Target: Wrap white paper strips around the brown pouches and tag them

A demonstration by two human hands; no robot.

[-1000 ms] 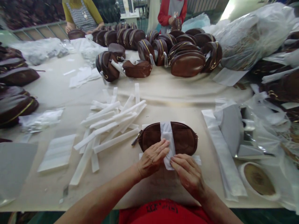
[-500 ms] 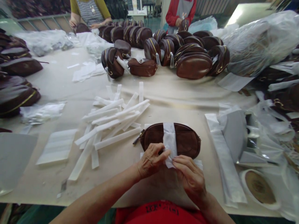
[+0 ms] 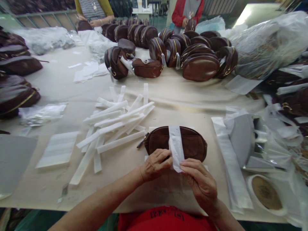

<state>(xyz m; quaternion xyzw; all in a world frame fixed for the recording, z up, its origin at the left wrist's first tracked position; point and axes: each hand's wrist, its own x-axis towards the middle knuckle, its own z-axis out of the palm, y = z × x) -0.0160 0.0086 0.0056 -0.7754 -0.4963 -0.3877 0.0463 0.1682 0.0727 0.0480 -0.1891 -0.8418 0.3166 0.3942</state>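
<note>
A small oval brown bag (image 3: 157, 138) lies flat on the table right in front of me, its zipper pull sticking out at the left end. Across its middle runs a white paper strip (image 3: 176, 144), whose near end hangs over the bag's lower edge. My right hand (image 3: 201, 181) pinches that loose near end between thumb and fingers. On the strip's left side, my left hand (image 3: 156, 164) is closed, with bent fingers pressed on the bag's lower edge; its thumb is hidden. Part of another white piece shows beneath the bag.
Loose white strips (image 3: 115, 125) are piled left of the bag, beside a stack of white sheets (image 3: 57, 149). At right stand a tape dispenser-like grey holder (image 3: 243, 141) and a roll (image 3: 267, 194). Several finished-looking brown bags (image 3: 201, 67) line the back; two people work beyond.
My left fingers have drawn back off the strip toward its left side. The right hand has shifted slightly right with the strip's near end, which now lies smoother and slanted.
</note>
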